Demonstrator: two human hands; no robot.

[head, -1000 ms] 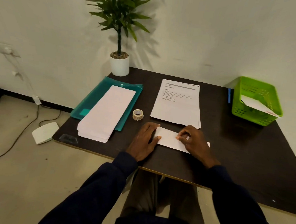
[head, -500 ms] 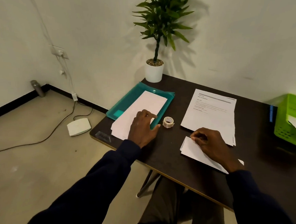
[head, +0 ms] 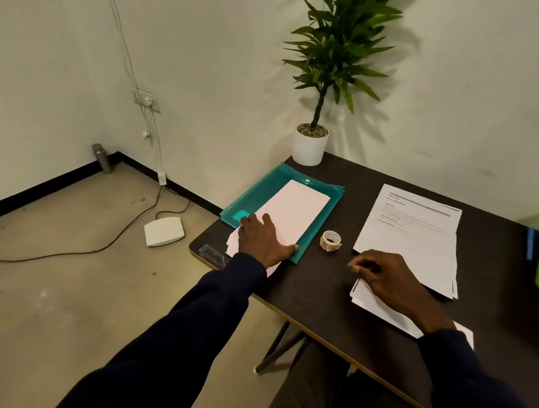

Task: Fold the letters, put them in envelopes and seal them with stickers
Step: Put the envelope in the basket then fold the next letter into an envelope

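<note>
i see l hand [head: 264, 239] flat on envelopes [head: 296, 208], r hand [head: 389, 280] curled, grip unclear, 1 folded letter [head: 378, 306], 1 sticker roll [head: 330, 240]

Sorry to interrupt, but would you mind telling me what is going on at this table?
A person is preparing letters for posting. The left hand lies flat on the envelope stack, which sits on a teal folder, likely to take one. The right hand rests, fingers curled, on a folded letter near the table edge. A sticker roll stands untouched between the hands, and unfolded letters wait behind.
</note>
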